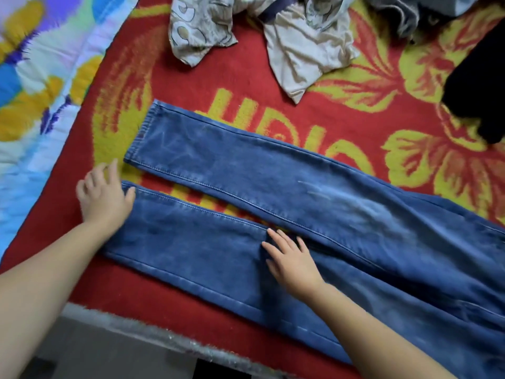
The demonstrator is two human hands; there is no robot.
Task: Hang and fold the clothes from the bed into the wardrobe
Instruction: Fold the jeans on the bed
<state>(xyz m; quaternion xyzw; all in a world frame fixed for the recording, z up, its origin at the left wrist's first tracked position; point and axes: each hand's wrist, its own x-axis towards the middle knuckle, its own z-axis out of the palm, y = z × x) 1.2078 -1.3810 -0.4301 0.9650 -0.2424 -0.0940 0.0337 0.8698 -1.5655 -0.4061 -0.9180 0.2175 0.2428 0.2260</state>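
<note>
Blue jeans [314, 203] lie spread flat on the red and yellow blanket [273, 110], legs pointing left, slightly apart. My left hand [105, 195] rests at the hem of the near leg, fingers straight and spread, thumb on the denim. Farther right, my right hand [291, 262] lies flat on the same near leg at about its middle, fingers straight. Neither hand grips the cloth.
A crumpled beige printed garment [287, 36] lies at the back of the bed. A grey cloth [404, 12] and a black garment [481, 77] are at the back right. A flowered quilt [41, 77] covers the left side. The bed's near edge [164, 335] runs below my arms.
</note>
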